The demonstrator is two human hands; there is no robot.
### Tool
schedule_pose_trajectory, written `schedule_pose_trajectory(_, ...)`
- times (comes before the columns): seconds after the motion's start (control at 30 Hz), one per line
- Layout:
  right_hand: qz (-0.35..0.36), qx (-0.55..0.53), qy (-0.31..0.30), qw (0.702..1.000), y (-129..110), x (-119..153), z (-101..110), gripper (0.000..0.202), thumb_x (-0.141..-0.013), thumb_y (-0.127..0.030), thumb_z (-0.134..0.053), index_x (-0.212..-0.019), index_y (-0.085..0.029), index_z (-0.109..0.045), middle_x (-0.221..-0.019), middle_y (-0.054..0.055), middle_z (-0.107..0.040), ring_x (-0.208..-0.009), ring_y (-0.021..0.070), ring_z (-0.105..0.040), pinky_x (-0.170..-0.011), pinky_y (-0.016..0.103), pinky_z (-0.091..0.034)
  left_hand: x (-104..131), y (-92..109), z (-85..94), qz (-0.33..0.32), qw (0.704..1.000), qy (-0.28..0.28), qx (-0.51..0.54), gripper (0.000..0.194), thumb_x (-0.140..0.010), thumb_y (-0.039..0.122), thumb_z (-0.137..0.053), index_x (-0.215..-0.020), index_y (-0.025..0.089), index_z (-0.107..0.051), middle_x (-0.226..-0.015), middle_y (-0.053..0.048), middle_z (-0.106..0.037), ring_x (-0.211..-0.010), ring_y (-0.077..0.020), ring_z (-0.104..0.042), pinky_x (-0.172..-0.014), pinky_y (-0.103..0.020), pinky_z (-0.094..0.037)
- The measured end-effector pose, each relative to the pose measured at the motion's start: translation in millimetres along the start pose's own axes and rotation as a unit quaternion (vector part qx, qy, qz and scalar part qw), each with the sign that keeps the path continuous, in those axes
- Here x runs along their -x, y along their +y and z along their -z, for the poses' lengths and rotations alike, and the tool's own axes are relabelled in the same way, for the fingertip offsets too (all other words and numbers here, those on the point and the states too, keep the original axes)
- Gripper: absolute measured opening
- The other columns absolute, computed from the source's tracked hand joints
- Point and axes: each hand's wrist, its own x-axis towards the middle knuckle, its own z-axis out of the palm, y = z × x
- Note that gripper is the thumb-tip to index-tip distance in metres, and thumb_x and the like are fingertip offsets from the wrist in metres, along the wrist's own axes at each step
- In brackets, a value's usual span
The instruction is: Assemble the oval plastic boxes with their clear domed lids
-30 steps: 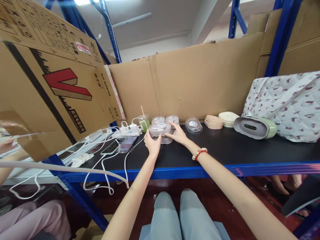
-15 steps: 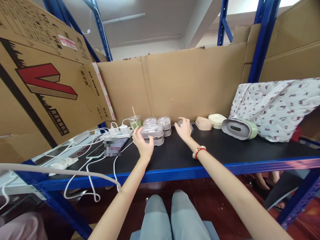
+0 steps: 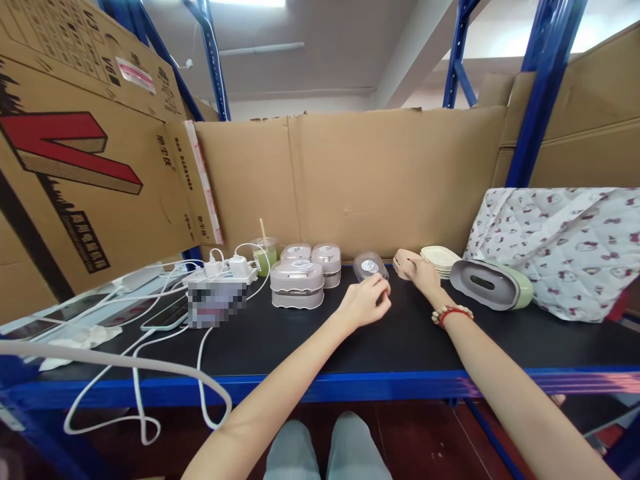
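Note:
My left hand (image 3: 367, 303) is over the black tabletop with its fingers curled in and nothing visible in them. It is just in front of a round clear-lidded container (image 3: 370, 265) with a white label. My right hand (image 3: 423, 277) has its fingers closed on the near side of the stacked peach-coloured dishes (image 3: 401, 260), and its fingertips are partly hidden. Behind that hand is a stack of cream dishes (image 3: 441, 259). Left of my left hand stand several grey-lilac lidded boxes (image 3: 299, 283), stacked in pairs.
A pale green oval holder (image 3: 493, 283) lies on its side at the right, next to a quilted patterned bag (image 3: 560, 253). At the left are a drink cup (image 3: 265, 257), a power strip (image 3: 237, 268), phones and loose white cables. Cardboard (image 3: 390, 173) walls the back.
My left hand has moved right, from beside the grey-lilac boxes to the clear-lidded container, and its fingers have curled. My right hand has left that container and gone right to the peach-coloured dishes.

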Motion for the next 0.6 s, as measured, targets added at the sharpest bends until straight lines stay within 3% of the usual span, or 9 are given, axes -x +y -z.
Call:
schedule_pose_trajectory(0.13,0.022,0.003,0.000,1.000,0.8,-4.2,3.8,0.019,-0.075,-0.021,-0.060,-0.091,-0.020,-0.072,-0.095,0.013,-0.070,-0.090,0.0279,-0.063,-0.073,0.035,-0.047,-11.8,-14.9,-2.2,0.105,0.987,0.080,0.092,0.009,-0.069,0.014,-0.056,-0.065,0.021,-0.057,-0.071,0.001,-0.059,-0.058,-0.0115,-0.052,-0.061,-0.024,-0.044)
schedule_pose_trajectory(0.2,0.052,-0.009,0.040,0.998,-5.7,-3.1,8.4,0.022,-0.079,-0.025,-0.059,-0.095,-0.018,-0.071,-0.097,0.013,-0.069,-0.091,0.0276,-0.062,-0.074,0.036,-0.047,-13.6,-22.3,1.3,0.167,0.967,0.113,0.156,0.002,-0.073,0.020,-0.058,-0.071,0.020,-0.058,-0.070,0.001,-0.060,-0.054,-0.0106,-0.053,-0.056,-0.023,-0.045)
schedule_pose_trajectory(0.3,0.159,-0.053,0.154,0.974,-24.9,6.4,13.7,0.028,-0.082,-0.033,-0.059,-0.103,-0.018,-0.069,-0.099,0.013,-0.068,-0.090,0.0270,-0.060,-0.073,0.037,-0.049,-14.3,-26.4,8.8,0.245,0.925,0.141,0.256,0.016,-0.081,0.032,-0.055,-0.086,0.018,-0.060,-0.074,-0.004,-0.065,-0.054,-0.0124,-0.059,-0.054,-0.025,-0.049)
schedule_pose_trajectory(0.37,0.265,-0.080,0.191,0.942,-42.2,18.4,13.3,0.029,-0.085,-0.037,-0.057,-0.105,-0.020,-0.069,-0.097,0.012,-0.069,-0.088,0.0250,-0.060,-0.071,0.035,-0.050,-14.5,-24.2,13.9,0.276,0.896,0.163,0.308,0.023,-0.083,0.036,-0.055,-0.094,0.016,-0.060,-0.078,-0.007,-0.068,-0.060,-0.0144,-0.065,-0.061,-0.028,-0.053)
schedule_pose_trajectory(0.5,0.471,-0.123,0.152,0.860,-73.2,46.7,2.5,0.026,-0.090,-0.036,-0.049,-0.099,-0.022,-0.069,-0.093,0.009,-0.069,-0.088,0.0204,-0.062,-0.073,0.030,-0.051,-13.7,-15.4,22.4,0.284,0.855,0.222,0.374,0.022,-0.082,0.030,-0.060,-0.099,0.017,-0.062,-0.088,-0.008,-0.072,-0.075,-0.0169,-0.069,-0.071,-0.029,-0.054)
schedule_pose_trajectory(0.57,0.510,-0.149,0.125,0.838,-81.1,55.9,-3.5,0.026,-0.088,-0.035,-0.049,-0.100,-0.022,-0.068,-0.096,0.008,-0.069,-0.089,0.0201,-0.062,-0.075,0.030,-0.051,-12.5,-12.9,26.2,0.279,0.842,0.256,0.383,0.017,-0.080,0.020,-0.060,-0.096,0.017,-0.065,-0.090,-0.007,-0.072,-0.083,-0.0171,-0.069,-0.074,-0.027,-0.054)
schedule_pose_trajectory(0.6,0.503,-0.163,0.117,0.841,-82.7,57.9,-5.6,0.027,-0.087,-0.035,-0.049,-0.102,-0.022,-0.067,-0.098,0.008,-0.068,-0.091,0.0204,-0.062,-0.077,0.031,-0.051,-11.7,-12.4,27.9,0.278,0.838,0.271,0.383,0.016,-0.078,0.014,-0.059,-0.092,0.016,-0.067,-0.090,-0.006,-0.073,-0.086,-0.0173,-0.068,-0.075,-0.026,-0.053)
